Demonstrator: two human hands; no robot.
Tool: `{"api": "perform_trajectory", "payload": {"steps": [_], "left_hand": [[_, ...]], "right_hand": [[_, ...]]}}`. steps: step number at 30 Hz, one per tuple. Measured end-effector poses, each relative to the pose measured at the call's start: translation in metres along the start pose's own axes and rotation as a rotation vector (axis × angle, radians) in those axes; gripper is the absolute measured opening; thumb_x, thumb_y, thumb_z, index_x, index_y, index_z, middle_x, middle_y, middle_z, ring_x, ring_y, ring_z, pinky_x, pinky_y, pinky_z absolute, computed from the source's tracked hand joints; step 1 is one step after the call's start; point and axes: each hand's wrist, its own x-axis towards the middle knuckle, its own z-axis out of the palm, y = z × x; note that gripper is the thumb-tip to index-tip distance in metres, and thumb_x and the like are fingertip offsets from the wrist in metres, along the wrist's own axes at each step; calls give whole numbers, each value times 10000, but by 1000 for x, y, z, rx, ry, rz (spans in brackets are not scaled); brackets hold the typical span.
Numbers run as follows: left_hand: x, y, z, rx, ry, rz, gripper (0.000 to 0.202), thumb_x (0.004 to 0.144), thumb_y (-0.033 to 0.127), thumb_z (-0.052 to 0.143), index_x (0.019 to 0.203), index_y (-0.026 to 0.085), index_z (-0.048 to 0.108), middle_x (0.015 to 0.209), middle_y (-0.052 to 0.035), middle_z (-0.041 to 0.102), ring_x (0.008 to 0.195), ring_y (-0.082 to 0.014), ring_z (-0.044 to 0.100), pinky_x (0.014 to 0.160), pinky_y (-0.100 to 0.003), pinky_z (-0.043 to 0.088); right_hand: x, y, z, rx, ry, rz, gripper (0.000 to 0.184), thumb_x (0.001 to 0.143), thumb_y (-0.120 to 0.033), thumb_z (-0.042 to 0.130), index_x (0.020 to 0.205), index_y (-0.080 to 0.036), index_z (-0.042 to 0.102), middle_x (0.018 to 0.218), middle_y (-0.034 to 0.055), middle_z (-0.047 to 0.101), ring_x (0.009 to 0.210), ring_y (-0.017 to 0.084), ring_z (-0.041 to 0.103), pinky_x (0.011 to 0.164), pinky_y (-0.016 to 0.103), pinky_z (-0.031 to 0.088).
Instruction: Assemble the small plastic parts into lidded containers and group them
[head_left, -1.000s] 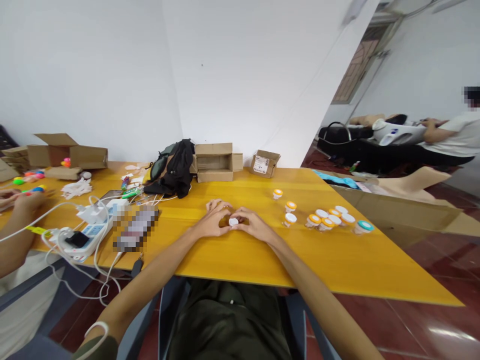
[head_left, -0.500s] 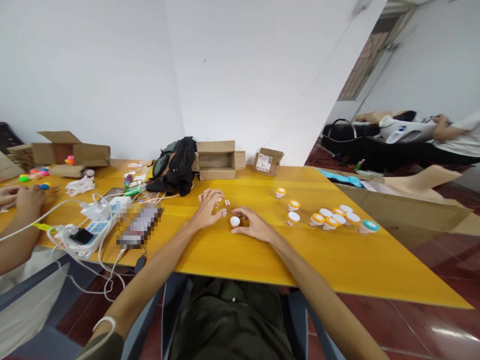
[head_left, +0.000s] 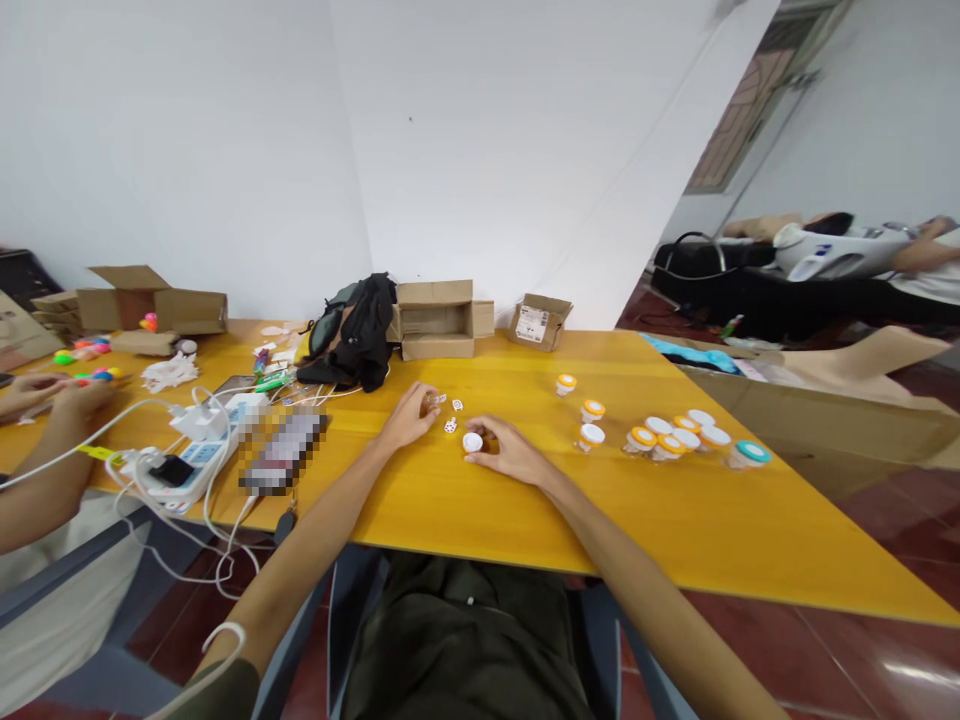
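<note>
My right hand [head_left: 508,450] rests on the yellow table [head_left: 525,500] with its fingers curled round a small white-lidded jar [head_left: 472,442]. My left hand [head_left: 409,415] lies just left of it, fingertips pinched on a small white die [head_left: 433,400]. Two more small dice [head_left: 454,406] lie on the table between the hands. A cluster of several small jars with orange and white lids [head_left: 664,436] stands to the right, one with a teal lid [head_left: 750,452] at the far end.
A black bag [head_left: 352,335] and open cardboard boxes [head_left: 439,320] sit at the table's back. A power strip with white cables [head_left: 187,455] and a phone lie at left. Another person's hands [head_left: 52,395] work with colourful items at far left. Another person sits at back right.
My hands, joined round the jar a second ago, have parted. The left hand moved left and up to the dice, which now lie exposed; the right hand kept the jar.
</note>
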Motion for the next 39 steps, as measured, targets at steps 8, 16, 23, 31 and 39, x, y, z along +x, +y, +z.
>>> {"api": "perform_trajectory", "payload": {"steps": [8, 16, 23, 31, 39], "left_hand": [[2, 1, -2, -45, 39, -5, 146, 799, 194, 577, 941, 224, 559, 868, -1, 606, 796, -168, 571, 797, -325, 487], [1, 4, -2, -71, 17, -21, 115, 766, 176, 571, 866, 218, 530, 779, 28, 573, 695, -137, 535, 721, -280, 473], [1, 1, 2, -107, -34, -62, 142, 756, 187, 565, 884, 218, 512, 748, 48, 553, 666, -124, 512, 697, -256, 452], [-1, -4, 6, -31, -27, -12, 132, 746, 133, 538, 842, 220, 513, 829, 1, 582, 782, -170, 555, 765, -296, 468], [-9, 2, 1, 131, 79, 35, 473, 690, 122, 570, 1149, 222, 520, 1131, -81, 547, 1085, -273, 512, 944, -428, 423]], "right_hand": [[0, -3, 1, 17, -1, 29, 413, 684, -310, 792, 1049, -221, 619, 1015, 38, 669, 944, 206, 634, 883, 389, 511], [0, -8, -1, 76, 18, 51, 413, 688, -381, 783, 1030, -220, 619, 1010, 38, 681, 930, 196, 633, 839, 351, 511], [-1, -11, -3, 86, 49, 93, 397, 689, -391, 762, 1018, -220, 621, 1009, 45, 698, 934, 203, 638, 833, 344, 497], [-2, -11, -1, 120, 30, 124, 426, 681, -405, 767, 1043, -226, 631, 1040, 46, 703, 969, 217, 635, 854, 352, 487], [22, 14, -2, 101, 159, 66, 226, 831, -394, 605, 949, -214, 674, 915, 48, 706, 847, 204, 647, 759, 334, 517]]}}
